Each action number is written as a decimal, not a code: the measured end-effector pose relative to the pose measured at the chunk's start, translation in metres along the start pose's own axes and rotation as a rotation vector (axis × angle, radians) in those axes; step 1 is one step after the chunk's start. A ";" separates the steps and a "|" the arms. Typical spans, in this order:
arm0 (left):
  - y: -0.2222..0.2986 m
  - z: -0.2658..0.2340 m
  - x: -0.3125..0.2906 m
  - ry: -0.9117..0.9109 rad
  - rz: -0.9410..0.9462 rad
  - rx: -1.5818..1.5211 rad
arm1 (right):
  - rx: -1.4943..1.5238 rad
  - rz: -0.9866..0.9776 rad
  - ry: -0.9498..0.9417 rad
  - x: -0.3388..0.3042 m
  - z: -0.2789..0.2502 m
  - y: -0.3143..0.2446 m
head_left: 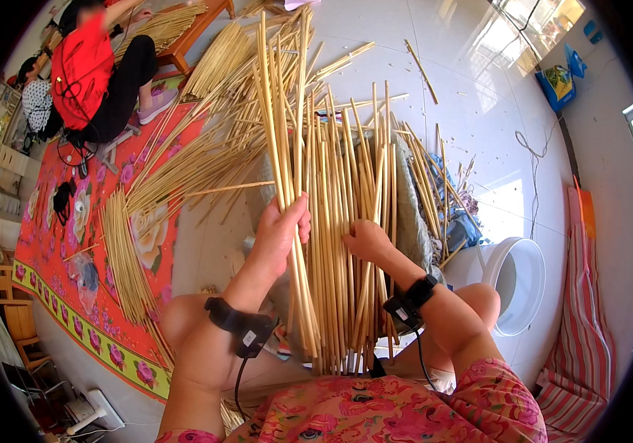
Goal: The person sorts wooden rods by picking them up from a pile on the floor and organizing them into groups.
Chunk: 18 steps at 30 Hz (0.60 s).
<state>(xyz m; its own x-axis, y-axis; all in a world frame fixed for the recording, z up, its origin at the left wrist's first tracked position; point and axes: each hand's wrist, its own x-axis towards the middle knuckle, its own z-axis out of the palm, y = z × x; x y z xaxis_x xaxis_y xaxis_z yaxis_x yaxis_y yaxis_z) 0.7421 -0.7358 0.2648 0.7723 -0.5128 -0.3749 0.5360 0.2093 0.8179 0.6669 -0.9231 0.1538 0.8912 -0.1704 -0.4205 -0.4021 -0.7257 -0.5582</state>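
Note:
My left hand (pixel 281 232) is closed around a bunch of long straw-coloured sticks (pixel 278 140), which stand nearly upright and fan apart slightly at the top. Many more such sticks (pixel 331 295) lie side by side across my lap on a grey-green cloth (pixel 414 214). Just over them, to the right of the bunch, my right hand (pixel 369 240) is closed with its fingers curled in. Its fingertips touch or hover at the lap sticks; what they pinch, if anything, is hidden.
Loose sticks (pixel 206 166) spread over the floor and a red flowered mat (pixel 58 244) at left. A person in red (pixel 84 74) sits at upper left beside a wooden bench (pixel 191 37). A white bucket (pixel 519 288) lies tipped at right, near a striped cloth (pixel 578 310).

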 end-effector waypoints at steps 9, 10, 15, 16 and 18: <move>-0.002 0.001 0.001 -0.012 -0.009 0.020 | -0.118 0.000 0.133 -0.002 0.005 0.001; -0.002 0.001 0.001 -0.013 -0.015 0.020 | -0.152 -0.008 0.165 -0.002 0.008 0.001; -0.003 0.001 0.002 -0.010 -0.012 0.014 | -0.068 0.025 0.044 -0.003 0.005 -0.004; -0.003 0.000 0.001 -0.008 -0.008 0.019 | -0.014 0.058 -0.028 -0.002 0.002 -0.006; -0.003 -0.001 0.001 0.006 -0.013 0.027 | 0.074 0.116 -0.125 -0.002 -0.004 -0.011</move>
<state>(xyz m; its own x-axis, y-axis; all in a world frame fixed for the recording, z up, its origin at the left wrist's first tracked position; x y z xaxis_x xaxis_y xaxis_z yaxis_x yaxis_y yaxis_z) 0.7414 -0.7359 0.2613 0.7675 -0.5101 -0.3881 0.5368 0.1805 0.8242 0.6705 -0.9177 0.1633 0.8067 -0.1622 -0.5682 -0.5190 -0.6542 -0.5501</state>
